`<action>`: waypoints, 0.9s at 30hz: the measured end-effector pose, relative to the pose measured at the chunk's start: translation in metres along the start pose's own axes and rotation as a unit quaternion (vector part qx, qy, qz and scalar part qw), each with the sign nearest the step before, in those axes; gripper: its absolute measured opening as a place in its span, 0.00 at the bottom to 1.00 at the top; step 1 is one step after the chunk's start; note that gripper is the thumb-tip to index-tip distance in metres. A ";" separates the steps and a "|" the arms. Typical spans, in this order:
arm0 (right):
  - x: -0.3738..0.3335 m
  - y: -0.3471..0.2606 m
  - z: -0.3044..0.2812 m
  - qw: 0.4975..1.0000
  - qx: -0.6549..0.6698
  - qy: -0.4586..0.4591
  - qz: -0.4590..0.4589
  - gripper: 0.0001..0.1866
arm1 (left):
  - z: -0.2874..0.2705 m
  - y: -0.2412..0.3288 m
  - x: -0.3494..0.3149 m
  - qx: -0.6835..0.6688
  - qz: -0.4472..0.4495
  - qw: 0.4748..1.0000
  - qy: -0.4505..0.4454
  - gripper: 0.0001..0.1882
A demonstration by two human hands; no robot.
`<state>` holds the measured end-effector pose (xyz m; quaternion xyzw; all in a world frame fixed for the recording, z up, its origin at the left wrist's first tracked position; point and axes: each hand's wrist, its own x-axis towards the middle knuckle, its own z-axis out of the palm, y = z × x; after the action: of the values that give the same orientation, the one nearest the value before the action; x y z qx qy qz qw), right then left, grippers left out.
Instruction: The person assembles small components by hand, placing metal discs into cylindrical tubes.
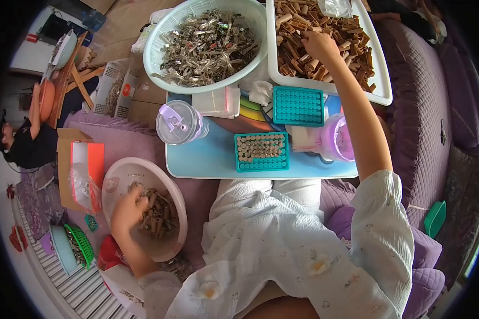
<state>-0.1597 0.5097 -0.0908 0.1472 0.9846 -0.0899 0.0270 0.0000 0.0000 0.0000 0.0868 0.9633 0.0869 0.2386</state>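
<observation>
My right hand (322, 49) reaches into a white tray (384, 94) of brown, half-round tube pieces (351, 32). Its fingertips are drawn together among the pieces; what they hold is too small to make out. My left hand (130, 210), smeared by motion, is over a pink basin (176, 198) of brown tubes and clear, shiny parts (159, 212); whether it holds anything does not show. Between the hands, on a low blue table (207, 162), a teal rack (262, 168) is filled with rows of round brown pieces, some with shiny tips. Behind it sits another teal rack (298, 106).
A pale green basket (153, 58) heaped with clear, shiny parts stands at the back. A lidded cup (182, 123), a purple container (337, 139) and plastic bags (216, 102) crowd the table. An orange-and-brown box (80, 170) is at left, and another person (29, 141) sits farther left.
</observation>
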 end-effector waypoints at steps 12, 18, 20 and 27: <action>-0.097 0.033 -0.039 0.952 0.157 0.246 -0.091 0.11 | -0.037 0.166 0.323 -0.007 0.198 0.959 0.204 0.10; -0.181 0.035 -0.059 0.948 0.228 0.220 -0.029 0.08 | -0.038 0.170 0.327 0.074 0.198 0.976 0.048 0.19; -0.192 0.037 -0.062 0.944 0.250 0.214 0.003 0.07 | -0.049 0.165 0.330 -0.022 0.142 0.990 -0.007 0.17; -0.191 0.017 -0.059 0.918 0.346 0.193 -0.015 0.05 | -0.121 0.163 0.282 -0.102 0.198 0.975 0.011 0.12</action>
<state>0.0265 0.4818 -0.0208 0.1472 0.8801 -0.3955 -0.2178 -0.2820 0.2014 0.0138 0.2500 0.9156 0.2310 0.2141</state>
